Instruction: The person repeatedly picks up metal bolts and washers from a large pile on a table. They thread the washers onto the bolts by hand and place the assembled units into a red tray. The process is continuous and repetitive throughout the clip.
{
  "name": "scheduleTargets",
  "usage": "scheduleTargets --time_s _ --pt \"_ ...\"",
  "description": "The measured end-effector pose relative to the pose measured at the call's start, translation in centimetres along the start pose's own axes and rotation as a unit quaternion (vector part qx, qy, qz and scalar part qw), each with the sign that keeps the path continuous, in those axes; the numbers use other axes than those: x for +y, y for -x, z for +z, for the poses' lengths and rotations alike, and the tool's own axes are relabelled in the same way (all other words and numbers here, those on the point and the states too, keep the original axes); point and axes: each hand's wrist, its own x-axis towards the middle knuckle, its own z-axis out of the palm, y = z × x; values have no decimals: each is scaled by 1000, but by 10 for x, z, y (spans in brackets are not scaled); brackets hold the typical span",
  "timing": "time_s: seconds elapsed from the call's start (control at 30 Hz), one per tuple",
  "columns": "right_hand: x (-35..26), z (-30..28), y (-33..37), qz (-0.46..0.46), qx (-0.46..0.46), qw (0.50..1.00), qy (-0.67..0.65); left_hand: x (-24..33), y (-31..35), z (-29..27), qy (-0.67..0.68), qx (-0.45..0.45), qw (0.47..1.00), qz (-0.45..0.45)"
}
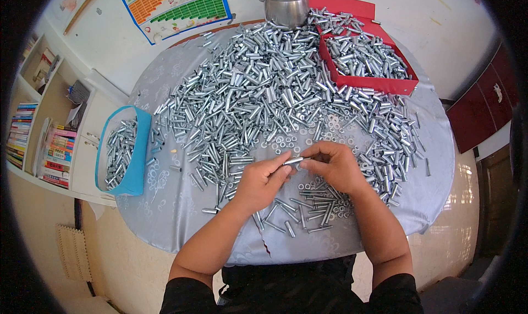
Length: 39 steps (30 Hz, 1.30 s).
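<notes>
In front of me, over the middle of the table, both hands meet at a short silvery metal sleeve. My left hand pinches its left end between thumb and fingers. At the other end, the fingertips of my right hand are closed on it; whether a bolt or washer is also there is too small to tell. Below the hands lie several long thin bolts and some loose flat washers. Just beyond my fingers more washers are scattered. A broad heap of metal sleeves spreads behind them.
A blue fabric bin full of metal parts stands at the left table edge. An open red box of sleeves sits at the back right, near a steel pot. The round table wears a grey cloth. A bookshelf stands left.
</notes>
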Motion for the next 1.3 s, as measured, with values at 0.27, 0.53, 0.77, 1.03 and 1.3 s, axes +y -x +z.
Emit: scheduleTargets --time_s 0.27,0.53,0.77,1.03,1.3 --pt "-13 -23 -3 -6 196 981 -11 3 -1 -2 142 72 986 -45" --pt "7 -72 2 -44 250 896 365 5 -2 -1 131 79 986 -62" --pt "11 -72 4 -4 207 882 424 -1 -2 -1 144 91 983 -63" --pt "9 -72 3 7 183 903 388 -2 -4 -2 194 88 974 -76" --pt "-6 -6 -1 -24 107 994 -16 5 -6 -3 241 78 963 -89"
